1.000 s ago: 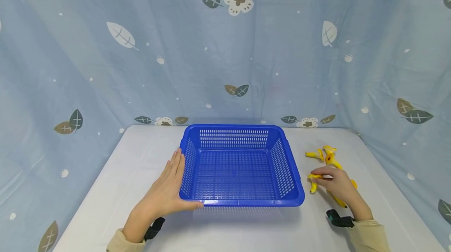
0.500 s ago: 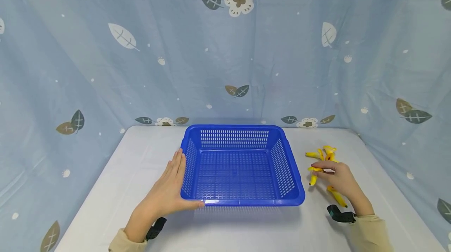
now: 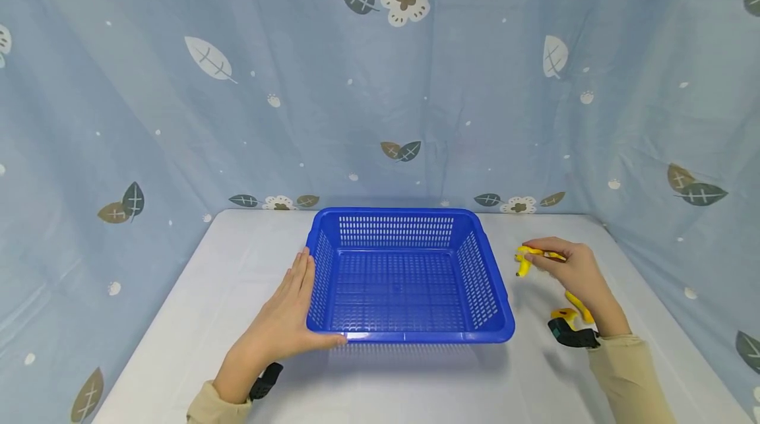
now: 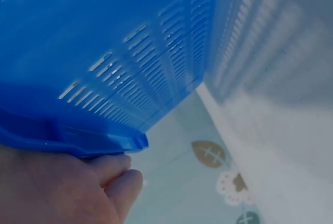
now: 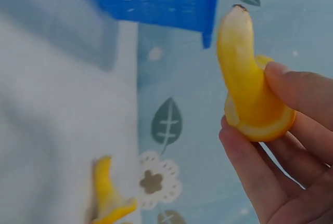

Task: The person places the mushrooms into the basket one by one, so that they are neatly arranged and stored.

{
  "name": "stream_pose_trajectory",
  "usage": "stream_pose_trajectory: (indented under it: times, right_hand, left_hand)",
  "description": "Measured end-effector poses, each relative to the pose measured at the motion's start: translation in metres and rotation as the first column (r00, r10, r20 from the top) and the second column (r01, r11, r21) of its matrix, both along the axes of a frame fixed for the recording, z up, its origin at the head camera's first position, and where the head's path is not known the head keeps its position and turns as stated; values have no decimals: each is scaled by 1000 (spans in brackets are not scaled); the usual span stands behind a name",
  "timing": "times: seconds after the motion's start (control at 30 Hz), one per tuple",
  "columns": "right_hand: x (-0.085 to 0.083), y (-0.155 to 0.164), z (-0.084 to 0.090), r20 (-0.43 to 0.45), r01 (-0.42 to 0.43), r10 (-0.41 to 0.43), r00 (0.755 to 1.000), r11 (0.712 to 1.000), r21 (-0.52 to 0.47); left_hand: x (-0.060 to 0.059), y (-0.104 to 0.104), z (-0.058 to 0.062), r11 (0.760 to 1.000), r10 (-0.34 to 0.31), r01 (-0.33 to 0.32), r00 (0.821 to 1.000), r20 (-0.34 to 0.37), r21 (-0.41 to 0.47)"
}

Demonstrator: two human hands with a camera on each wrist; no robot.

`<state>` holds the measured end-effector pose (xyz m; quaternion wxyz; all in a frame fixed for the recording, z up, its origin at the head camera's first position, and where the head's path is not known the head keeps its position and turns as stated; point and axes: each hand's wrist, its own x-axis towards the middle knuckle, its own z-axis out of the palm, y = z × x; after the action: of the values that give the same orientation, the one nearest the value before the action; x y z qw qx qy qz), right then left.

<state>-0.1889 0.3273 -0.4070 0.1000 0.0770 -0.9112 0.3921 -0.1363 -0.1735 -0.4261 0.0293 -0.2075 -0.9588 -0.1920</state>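
Note:
My right hand (image 3: 578,272) pinches a yellow banana peel (image 5: 244,89) between thumb and fingers, raised over the right side of the table. Its dark-tipped end points up in the right wrist view. My left hand (image 3: 279,322) lies along the left side of a blue plastic basket (image 3: 410,337), fingers straight on the side rim and thumb along the front rim. Inside the basket only its slatted floor shows. Another banana peel (image 5: 104,187) lies on the table below the right hand. More peel (image 3: 579,308) shows beside the right forearm, partly covered by it.
A white-covered table (image 3: 415,384) carries the basket. Behind and around it hangs a blue curtain (image 3: 356,81) with leaves and flowers. A black wrist device (image 3: 571,333) sits under the right wrist, overlapping some peel in the head view.
My right hand has lifted the banana peel and moved toward the table's back, now covering most of the far peels. The left hand stays at the basket.

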Motion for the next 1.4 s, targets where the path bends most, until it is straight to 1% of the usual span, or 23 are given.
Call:
stream_pose_trajectory:
  times: [0.17, 0.4, 0.63, 0.83, 0.9, 1.0, 1.1, 1.23, 1.4]
  right_hand:
    - [-5, -11, 17, -9, 29, -29, 1000, 999, -13]
    - [-12, -26, 41, 9, 66, -66, 998, 998, -19]
    - [-25, -51, 65, 0, 19, -19, 1000, 996, -83]
    - [-37, -77, 82, 0, -42, 42, 999, 989, -140]
    - [-41, -87, 87, 3, -47, 48, 999, 988, -147]
    - [-49, -102, 92, -5, -61, 61, 998, 988, -142]
    - [-58, -117, 94, -17, -81, 79, 997, 986, -146]
    - [-68, -139, 92, -29, -128, 124, 992, 977, -170]
    - [-77, -166, 87, -40, -185, 180, 983, 962, -203]
  left_hand:
    - [0, 0, 1, 1000, 1, -1, 1000, 2, 3]
    - [-1, 0, 0, 1000, -8, 8, 1000, -5, -1]
    - [-1, -1, -2, 1000, -4, 4, 1000, -4, 0]
    - [-1, -1, -1, 1000, -6, 6, 1000, 17, 18]
    - [-1, -2, -1, 1000, -5, 4, 1000, 21, 21]
    - [-1, -2, -1, 1000, -5, 4, 1000, 21, 20]
    - [-1, -2, 0, 1000, -7, 6, 1000, 24, 25]
    - [-1, -2, 0, 1000, -5, 4, 1000, 31, 25]
    - [0, -2, -1, 1000, -5, 5, 1000, 25, 17]
